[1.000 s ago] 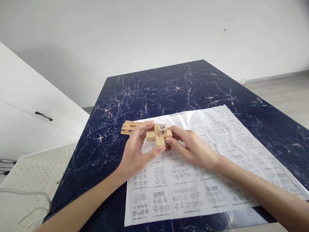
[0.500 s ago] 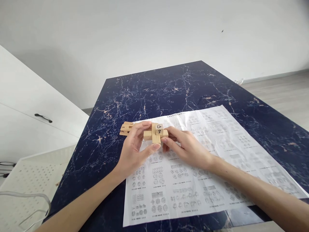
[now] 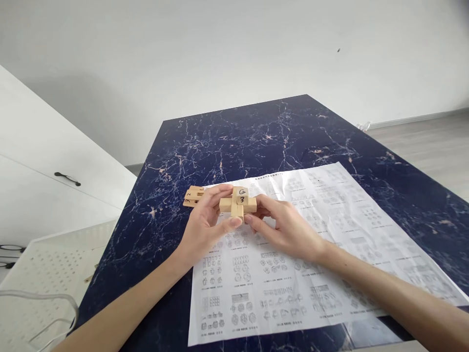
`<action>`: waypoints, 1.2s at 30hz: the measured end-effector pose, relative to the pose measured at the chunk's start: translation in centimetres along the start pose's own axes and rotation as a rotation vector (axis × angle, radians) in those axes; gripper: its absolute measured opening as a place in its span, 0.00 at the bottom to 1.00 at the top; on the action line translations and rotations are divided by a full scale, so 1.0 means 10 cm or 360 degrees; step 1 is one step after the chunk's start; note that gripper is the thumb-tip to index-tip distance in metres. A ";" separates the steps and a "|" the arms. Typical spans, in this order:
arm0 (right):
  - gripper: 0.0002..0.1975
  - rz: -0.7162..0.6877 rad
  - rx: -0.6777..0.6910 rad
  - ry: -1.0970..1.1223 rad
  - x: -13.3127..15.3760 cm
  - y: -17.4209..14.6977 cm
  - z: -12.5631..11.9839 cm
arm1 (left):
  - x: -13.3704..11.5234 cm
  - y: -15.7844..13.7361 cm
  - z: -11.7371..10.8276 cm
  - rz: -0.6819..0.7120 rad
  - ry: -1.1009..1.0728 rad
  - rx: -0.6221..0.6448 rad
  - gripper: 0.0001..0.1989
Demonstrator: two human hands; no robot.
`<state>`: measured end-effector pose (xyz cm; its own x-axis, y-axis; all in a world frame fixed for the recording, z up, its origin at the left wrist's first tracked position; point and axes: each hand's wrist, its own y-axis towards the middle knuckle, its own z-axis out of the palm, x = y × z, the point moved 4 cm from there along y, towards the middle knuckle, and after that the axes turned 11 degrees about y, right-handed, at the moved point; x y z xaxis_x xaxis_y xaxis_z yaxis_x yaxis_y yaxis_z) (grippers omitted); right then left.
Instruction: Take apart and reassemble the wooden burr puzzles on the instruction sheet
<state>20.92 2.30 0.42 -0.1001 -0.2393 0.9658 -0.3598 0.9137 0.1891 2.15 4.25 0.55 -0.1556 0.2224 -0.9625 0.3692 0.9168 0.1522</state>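
Observation:
A wooden burr puzzle of interlocking pale bars is held up over the paper, between both hands. One bar shows a handwritten "G" and "3". My left hand grips it from the left, thumb at the lower front end and fingers at the back. From the right, my right hand pinches it, thumb near the lower right; its other fingertips are partly hidden behind the wood. Loose notched wooden pieces marked "2" and "3" lie just beyond my left hand, partly covered by it.
A creased instruction sheet with printed diagrams lies under the hands on the dark blue marbled table. At the left stand a white cabinet and a perforated white surface with a cable.
The two bars of the puzzle near the "G" and "3" sit closer together and straighter now. Both hands keep their hold, and the whole view has shifted slightly.

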 end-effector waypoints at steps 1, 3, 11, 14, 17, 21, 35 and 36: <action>0.11 0.0008 -0.0007 -0.0013 0.00 0.00 0.00 | 0.00 0.01 0.00 0.0006 -0.0015 0.0015 0.28; 0.12 0.0006 -0.0026 -0.0042 0.01 0.00 0.01 | 0.01 0.02 -0.01 0.0041 -0.0022 0.0023 0.28; 0.11 -0.0030 -0.0036 -0.0046 0.05 0.00 0.01 | 0.02 0.00 0.00 0.0077 -0.0048 -0.0059 0.27; 0.12 0.0000 -0.0007 -0.0022 0.05 0.00 0.02 | 0.03 -0.01 0.01 0.0075 -0.0055 -0.0058 0.28; 0.12 0.0003 -0.0020 -0.0062 0.02 0.01 0.03 | 0.02 -0.01 0.00 0.0068 -0.0029 -0.0103 0.28; 0.12 0.0056 0.0001 -0.0137 -0.06 0.02 0.07 | -0.01 -0.04 -0.01 0.0036 -0.0012 -0.0150 0.28; 0.13 0.0147 0.0041 -0.0137 -0.13 0.01 0.12 | -0.02 -0.09 -0.04 0.0001 -0.0010 -0.0262 0.34; 0.13 0.0146 0.0042 -0.0149 -0.13 0.00 0.12 | -0.03 -0.10 -0.05 0.0013 0.0018 -0.0285 0.33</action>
<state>19.91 2.25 -1.03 -0.2195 -0.1858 0.9578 -0.3695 0.9244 0.0946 1.41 3.45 0.78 -0.1639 0.2326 -0.9587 0.2016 0.9592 0.1983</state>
